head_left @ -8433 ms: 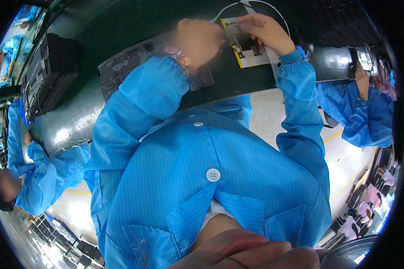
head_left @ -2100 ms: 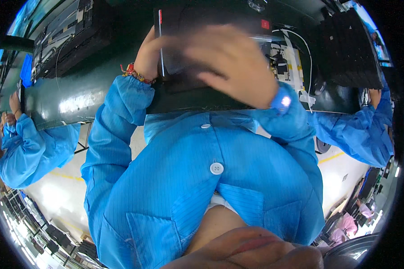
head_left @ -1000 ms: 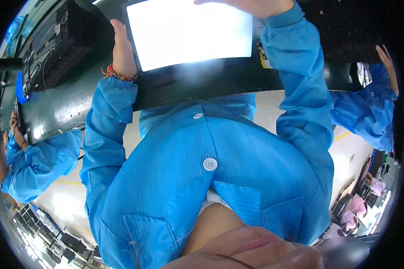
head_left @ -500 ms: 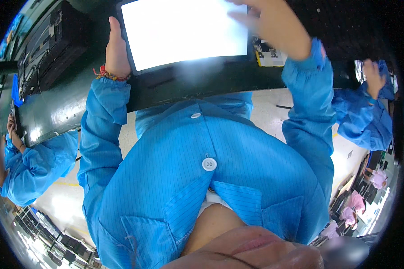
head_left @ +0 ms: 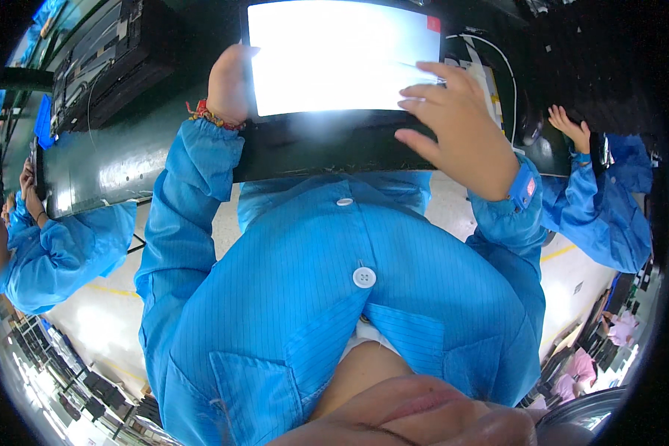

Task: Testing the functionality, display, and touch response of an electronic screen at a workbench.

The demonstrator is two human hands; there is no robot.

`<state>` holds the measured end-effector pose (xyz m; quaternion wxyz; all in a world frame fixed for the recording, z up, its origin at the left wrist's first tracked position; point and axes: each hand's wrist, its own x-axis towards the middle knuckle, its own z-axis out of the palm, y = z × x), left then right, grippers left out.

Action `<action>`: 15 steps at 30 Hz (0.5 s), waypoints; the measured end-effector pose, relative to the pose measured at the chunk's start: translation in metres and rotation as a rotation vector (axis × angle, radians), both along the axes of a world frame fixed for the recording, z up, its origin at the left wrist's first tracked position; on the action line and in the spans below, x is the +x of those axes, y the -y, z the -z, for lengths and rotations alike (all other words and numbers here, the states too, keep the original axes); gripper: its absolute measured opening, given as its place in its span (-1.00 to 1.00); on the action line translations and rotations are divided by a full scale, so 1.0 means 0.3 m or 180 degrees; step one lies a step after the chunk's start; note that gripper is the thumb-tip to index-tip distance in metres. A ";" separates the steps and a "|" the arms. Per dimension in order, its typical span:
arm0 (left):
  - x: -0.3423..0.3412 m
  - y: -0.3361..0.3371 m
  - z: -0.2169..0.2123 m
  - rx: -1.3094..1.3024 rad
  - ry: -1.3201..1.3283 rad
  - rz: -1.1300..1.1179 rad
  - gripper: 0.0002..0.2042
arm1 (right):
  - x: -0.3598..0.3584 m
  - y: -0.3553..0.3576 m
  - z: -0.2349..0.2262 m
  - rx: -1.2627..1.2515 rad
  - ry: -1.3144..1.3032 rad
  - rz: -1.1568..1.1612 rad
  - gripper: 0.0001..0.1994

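1. Brightly lit white screen (head_left: 334,63) with a dark border, at top centre of the frame, long axis running left to right, red patch (head_left: 433,24) in its upper right corner
2. Left hand (head_left: 229,83) against the screen's left edge, the screen lying to its right; hidden fingers leave it unclear whether this grip clasps
3. Right hand (head_left: 461,123) at the lower right corner, screen up and left of it; fingers spread, grip loose, contact uncertain
4. Around them, dark tabletop (head_left: 141,167); white cable (head_left: 508,63), upper right; black stack (head_left: 104,63), upper left

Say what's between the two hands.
The lit screen: head view shows it between the left hand at its left edge and the right hand at its lower right.
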<state>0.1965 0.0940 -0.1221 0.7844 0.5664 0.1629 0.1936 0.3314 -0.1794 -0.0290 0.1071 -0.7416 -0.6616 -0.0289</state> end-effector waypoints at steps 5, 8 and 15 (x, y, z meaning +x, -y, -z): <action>-0.005 0.043 -0.051 0.0032 -0.0079 0.0154 -0.41 | 0.015 -0.093 -0.028 0.0939 0.0675 0.0512 -0.84; 0.003 0.061 -0.077 0.0196 -0.0134 0.0216 -0.32 | 0.002 -0.200 -0.029 0.1256 0.0647 0.0254 -0.83; 0.011 0.050 -0.044 0.0280 -0.0145 0.0259 -0.30 | -0.021 -0.329 0.062 0.1875 0.0737 -0.0626 -0.89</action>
